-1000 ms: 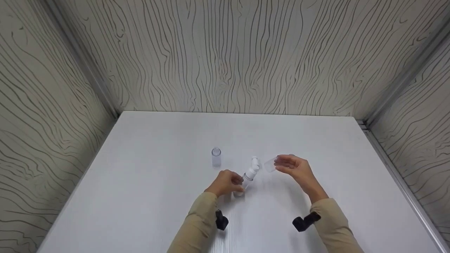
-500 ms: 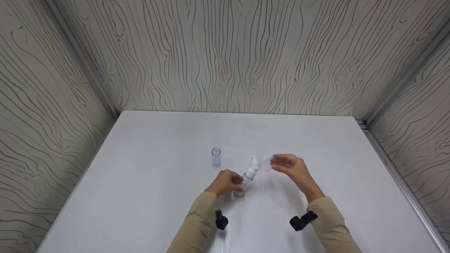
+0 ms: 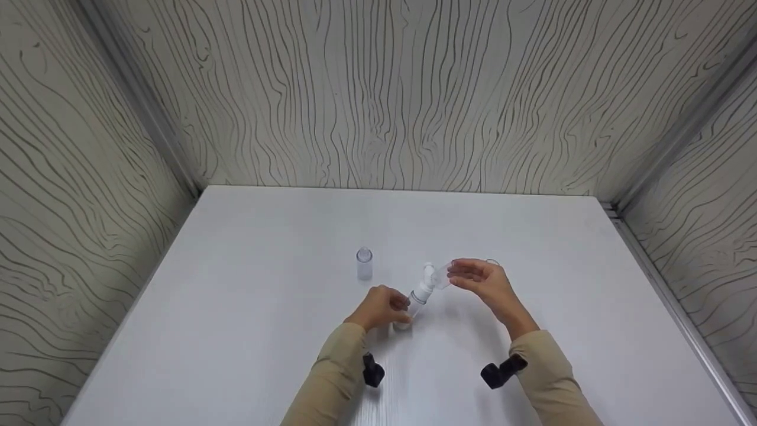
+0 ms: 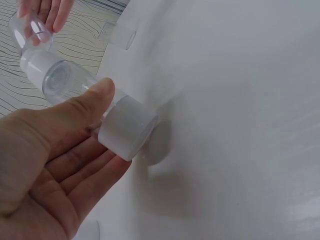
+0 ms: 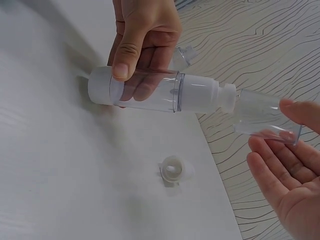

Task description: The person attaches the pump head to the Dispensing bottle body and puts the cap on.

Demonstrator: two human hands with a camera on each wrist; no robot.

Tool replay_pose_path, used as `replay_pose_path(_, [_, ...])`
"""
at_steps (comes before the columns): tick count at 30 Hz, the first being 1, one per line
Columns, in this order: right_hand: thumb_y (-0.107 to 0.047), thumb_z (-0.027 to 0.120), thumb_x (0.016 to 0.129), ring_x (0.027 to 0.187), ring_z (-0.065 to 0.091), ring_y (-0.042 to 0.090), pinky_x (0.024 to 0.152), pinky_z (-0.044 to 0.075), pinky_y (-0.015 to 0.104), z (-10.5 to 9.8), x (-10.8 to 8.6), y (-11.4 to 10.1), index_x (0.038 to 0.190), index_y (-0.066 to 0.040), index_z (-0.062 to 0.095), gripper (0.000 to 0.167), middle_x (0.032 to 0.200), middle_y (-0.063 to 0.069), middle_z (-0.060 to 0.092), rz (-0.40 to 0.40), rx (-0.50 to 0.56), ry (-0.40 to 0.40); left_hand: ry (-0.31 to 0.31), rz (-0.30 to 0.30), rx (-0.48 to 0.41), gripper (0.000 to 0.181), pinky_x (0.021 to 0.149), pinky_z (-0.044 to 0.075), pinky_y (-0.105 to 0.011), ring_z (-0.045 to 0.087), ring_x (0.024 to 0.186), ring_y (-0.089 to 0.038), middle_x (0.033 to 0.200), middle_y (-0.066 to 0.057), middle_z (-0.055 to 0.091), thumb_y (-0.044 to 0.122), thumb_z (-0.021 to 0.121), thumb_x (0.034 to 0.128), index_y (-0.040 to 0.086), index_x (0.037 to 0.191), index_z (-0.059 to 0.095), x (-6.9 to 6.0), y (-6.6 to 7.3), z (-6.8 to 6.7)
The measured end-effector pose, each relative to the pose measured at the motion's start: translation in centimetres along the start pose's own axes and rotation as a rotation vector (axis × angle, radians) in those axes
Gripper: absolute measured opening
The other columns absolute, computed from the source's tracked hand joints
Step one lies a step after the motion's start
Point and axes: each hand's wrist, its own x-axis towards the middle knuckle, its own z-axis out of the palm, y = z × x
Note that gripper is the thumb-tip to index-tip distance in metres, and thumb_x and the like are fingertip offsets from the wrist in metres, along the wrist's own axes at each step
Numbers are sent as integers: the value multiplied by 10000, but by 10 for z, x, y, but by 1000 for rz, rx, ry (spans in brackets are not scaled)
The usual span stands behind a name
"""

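My left hand (image 3: 381, 307) grips a clear pump bottle (image 5: 155, 92) by its lower body, tilted with its white pump head (image 5: 202, 93) pointing away and to the right. Its white base (image 4: 127, 127) faces the near side, just above the table. Thumb and fingers lie on opposite sides of the clear body. My right hand (image 3: 488, 287) pinches a clear plastic cap (image 5: 260, 115) by its closed end. The cap's open rim is at the pump head's tip in the right wrist view; how far it overlaps cannot be told.
A second clear bottle (image 3: 364, 266) stands farther back on the white table (image 3: 266, 331). A clear cup-like piece (image 4: 117, 35) lies beyond the hands in the left wrist view. A small white-and-clear round part (image 5: 173, 169) sits on the table. Patterned walls (image 3: 378, 106) enclose the table.
My right hand has moved left with the clear cap, bringing it from a gap to the pump head. The left hand and the bottle have stayed in place.
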Motion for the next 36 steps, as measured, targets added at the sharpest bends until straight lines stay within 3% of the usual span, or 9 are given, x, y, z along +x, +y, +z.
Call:
replay_pose_path(6, [-100,713,854,989,661,-6,886,537,147,4,1,0,1284,70,546,492,1263,250,622,-1,-2,-2,4,-16,-2,334,887,565,-364,690,951,-229,1016,-122,742,117,807,755,10,1058,721,0,0,1])
replay_pose_path(16, [-112,714,855,1136,658,228,893,539,157,9,2,2,1279,62,554,485,1263,243,629,10,-15,-1,-3,-25,-20,333,894,566,-359,698,960,-234,1026,-128,743,109,800,762,6,1068,715,0,1,1])
replay_pose_path(28, [-134,718,855,1124,661,217,895,543,170,17,3,3,1277,42,570,480,1252,219,646,41,-47,0,-28,-25,-38,327,870,567,-353,685,897,-189,995,-125,747,97,798,763,-1,1064,717,-2,3,-1])
replay_pose_path(36, [-143,713,862,1122,660,255,883,544,163,18,2,5,1273,71,561,488,1249,255,634,13,-76,-28,-29,-9,-31,320,872,568,-359,686,891,-189,992,-129,749,88,794,765,-3,1062,719,-2,4,-1])
